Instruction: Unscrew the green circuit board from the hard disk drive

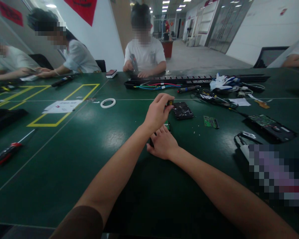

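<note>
My left hand (pixel 158 111) is closed, its fingers pinched round a small black-and-yellow handle (pixel 170 103), most of which is hidden. Just below it, my right hand (pixel 164 143) bends over a dark block with a green circuit board (pixel 167 126) and grips its sides on the table. Fingers cover most of that block. Beyond the hands lies a black hard drive (pixel 183 111), flat on the table. To its right is a loose green circuit board (pixel 211 121), with several tiny light bits scattered near it.
The dark green table (pixel 89 149) bears a red-black screwdriver (pixel 7 153) at left, a tape roll (pixel 108 103) and a white paper (pixel 62 106). Right are a black device with a circuit board (pixel 271 126) and cables (pixel 216 99). A long black strip (pixel 196 79) lies before a person opposite.
</note>
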Tool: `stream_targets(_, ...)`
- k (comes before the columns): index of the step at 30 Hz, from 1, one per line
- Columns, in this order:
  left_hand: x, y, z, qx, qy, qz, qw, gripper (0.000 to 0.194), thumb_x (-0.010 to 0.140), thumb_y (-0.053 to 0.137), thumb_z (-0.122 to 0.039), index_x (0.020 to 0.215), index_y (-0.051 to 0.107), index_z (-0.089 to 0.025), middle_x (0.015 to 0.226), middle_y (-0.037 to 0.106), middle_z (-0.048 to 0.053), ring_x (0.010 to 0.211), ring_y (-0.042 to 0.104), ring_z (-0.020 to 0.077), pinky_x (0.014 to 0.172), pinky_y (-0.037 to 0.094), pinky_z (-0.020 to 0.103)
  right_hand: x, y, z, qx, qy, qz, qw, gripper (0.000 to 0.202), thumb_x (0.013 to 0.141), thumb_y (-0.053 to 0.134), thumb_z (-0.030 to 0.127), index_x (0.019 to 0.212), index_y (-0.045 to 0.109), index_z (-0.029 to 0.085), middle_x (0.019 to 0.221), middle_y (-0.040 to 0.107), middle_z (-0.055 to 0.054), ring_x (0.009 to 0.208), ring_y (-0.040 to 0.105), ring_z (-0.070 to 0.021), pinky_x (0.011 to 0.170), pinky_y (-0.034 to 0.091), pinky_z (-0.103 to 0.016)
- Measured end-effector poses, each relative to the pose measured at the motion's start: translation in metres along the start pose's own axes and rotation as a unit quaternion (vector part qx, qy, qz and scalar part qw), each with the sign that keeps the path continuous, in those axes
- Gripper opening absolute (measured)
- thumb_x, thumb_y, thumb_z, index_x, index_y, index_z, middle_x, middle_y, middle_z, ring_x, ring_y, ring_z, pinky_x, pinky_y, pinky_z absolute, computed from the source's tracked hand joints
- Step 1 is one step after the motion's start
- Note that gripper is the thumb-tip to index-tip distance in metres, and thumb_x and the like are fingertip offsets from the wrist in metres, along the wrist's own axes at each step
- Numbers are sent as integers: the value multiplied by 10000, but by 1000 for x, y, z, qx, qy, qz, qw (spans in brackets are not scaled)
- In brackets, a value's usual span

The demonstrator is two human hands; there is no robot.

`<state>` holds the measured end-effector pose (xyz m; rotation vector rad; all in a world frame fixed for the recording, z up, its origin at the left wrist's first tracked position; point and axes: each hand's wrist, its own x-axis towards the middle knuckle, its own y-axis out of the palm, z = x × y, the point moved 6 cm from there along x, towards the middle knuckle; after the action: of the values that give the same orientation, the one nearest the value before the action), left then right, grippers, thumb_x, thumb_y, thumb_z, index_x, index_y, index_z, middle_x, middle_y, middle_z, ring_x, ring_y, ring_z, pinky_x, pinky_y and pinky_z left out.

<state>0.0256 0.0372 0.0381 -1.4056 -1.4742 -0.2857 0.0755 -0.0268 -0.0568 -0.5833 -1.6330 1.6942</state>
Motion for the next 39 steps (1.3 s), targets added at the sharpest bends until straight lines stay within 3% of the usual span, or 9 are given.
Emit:
stream_targets(6,-2,-1,8,4,-14,-29,999,262,922,700,-133,1165,641,-209,1218,589,75,1117,635,195,910,628,323,-1,-1,0,1,0,-19,1000,724,941,519,545,1494,495,79,1575,499,-246,1533,361,-418,1301,190,-554)
stream_targets(13,-1,-1,5,19,-13,-12,1000,250,943,707,-179,1179,631,-217,1189,692,54,1059,684,180,900,624,323,-1,0,0,-4,-1,-22,1000,728,946,507,564,1500,488,92,1588,485,-243,1556,323,-421,1301,191,-560)
stream_targets(22,-2,-3,8,18,-37,-41,998,224,914,762,-217,1082,614,-205,1062,709,35,930,696,160,794,604,293,0,0,-1,11,7,-6,1000,744,942,516,562,1521,465,98,1637,424,-238,1589,252,-412,1308,164,-557)
stream_targets(29,-2,-4,8,22,-35,-49,998,165,946,681,-155,1082,600,-204,1069,672,35,876,679,130,791,603,271,0,-2,1,7,4,-9,1000,734,942,516,554,1509,481,89,1599,465,-255,1544,344,-417,1300,189,-565)
stream_targets(39,1,0,3,4,-28,16,999,293,968,599,-119,1243,596,-220,1207,679,62,936,705,144,857,618,292,-1,0,0,1,-1,-19,1000,723,948,498,563,1495,492,91,1569,498,-257,1533,359,-422,1293,197,-563)
